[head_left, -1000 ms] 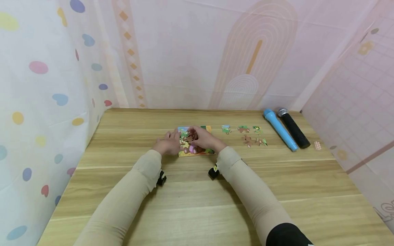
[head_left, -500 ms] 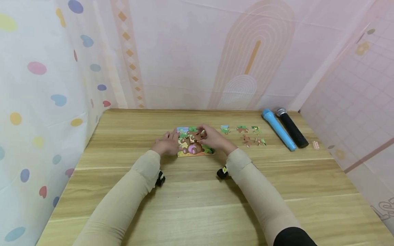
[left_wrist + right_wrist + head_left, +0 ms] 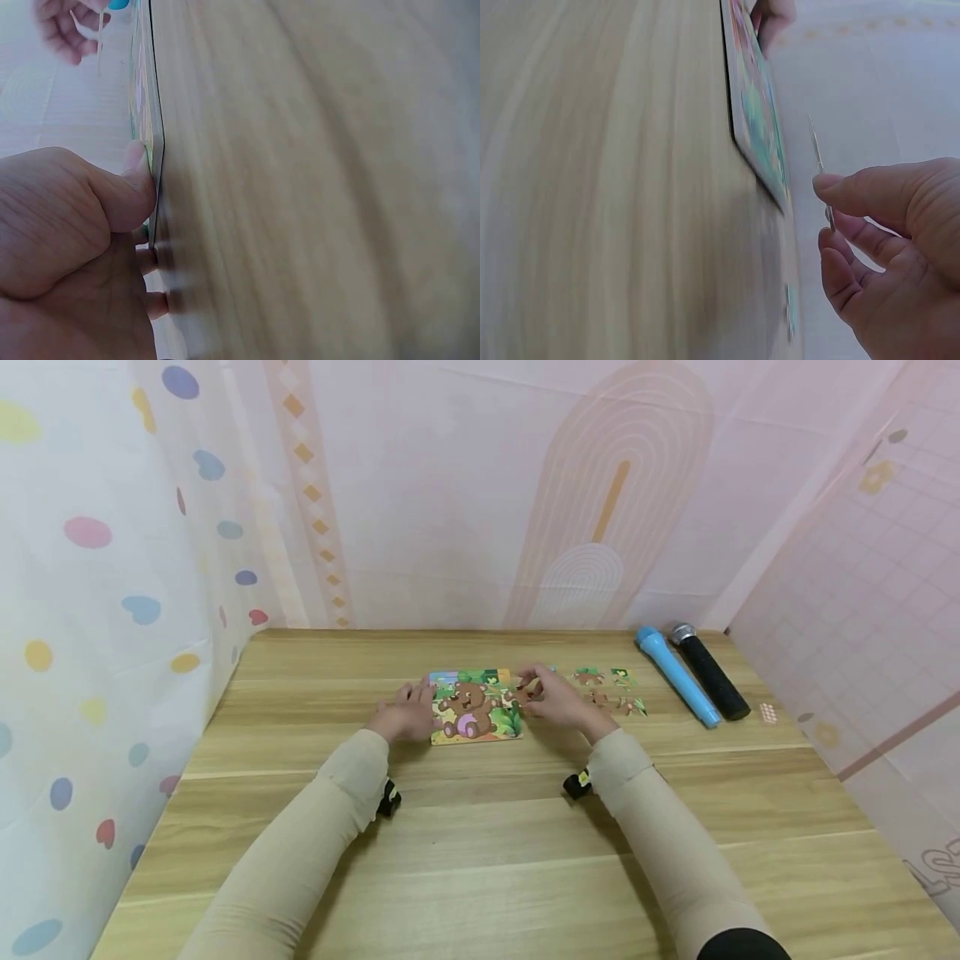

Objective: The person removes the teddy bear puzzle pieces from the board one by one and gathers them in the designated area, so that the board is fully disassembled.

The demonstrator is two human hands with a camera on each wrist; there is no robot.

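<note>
A jigsaw puzzle board (image 3: 480,710) with a brown bear picture lies on the table in the head view. My left hand (image 3: 407,714) rests at its left edge; in the left wrist view the thumb (image 3: 131,191) presses on the board's edge and the fingertips reach down beside it. Just right of the board my right hand (image 3: 558,700) pinches a brown-and-green puzzle piece (image 3: 519,695). The right wrist view shows this puzzle piece (image 3: 817,150) edge-on between thumb and fingers, raised off the table and apart from the board.
Several loose puzzle pieces (image 3: 589,677) lie right of my right hand, one partly hidden behind it. Further right are a blue microphone (image 3: 678,678) and a black microphone (image 3: 712,675). A small dotted patch (image 3: 768,713) sits near the right table edge. Curtains stand behind and at both sides.
My right hand has moved right, from over the board to just beyond its right edge, carrying the puzzle piece and uncovering the bear picture. The left hand has stayed at the board's left edge.
</note>
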